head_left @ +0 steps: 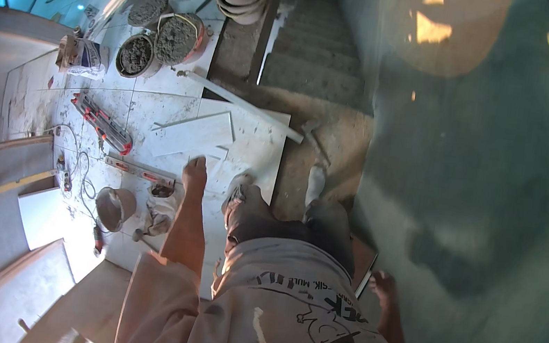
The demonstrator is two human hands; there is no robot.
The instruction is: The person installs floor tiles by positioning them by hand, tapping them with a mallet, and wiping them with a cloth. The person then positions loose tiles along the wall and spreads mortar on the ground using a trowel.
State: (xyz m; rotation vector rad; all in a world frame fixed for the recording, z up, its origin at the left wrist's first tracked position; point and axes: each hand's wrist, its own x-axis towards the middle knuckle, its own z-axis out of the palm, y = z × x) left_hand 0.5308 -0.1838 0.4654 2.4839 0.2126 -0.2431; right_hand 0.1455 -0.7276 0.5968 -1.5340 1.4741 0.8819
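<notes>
The person's right hand [383, 283], blurred beside a brown panel [361, 257]; whether it grips is unclear. The left hand [195, 173], loosely curled, contents indiscernible, is near cut white tile pieces [197, 134]. Beyond: a long pale strip [248, 107], then a mortar-filled bucket [199, 51].

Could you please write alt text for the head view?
A person stands by a staircase, left hand near flat white pieces on the floor, right hand close to a brown panel. Ahead lie a hammer and, to the left, buckets of grey mix.
</notes>
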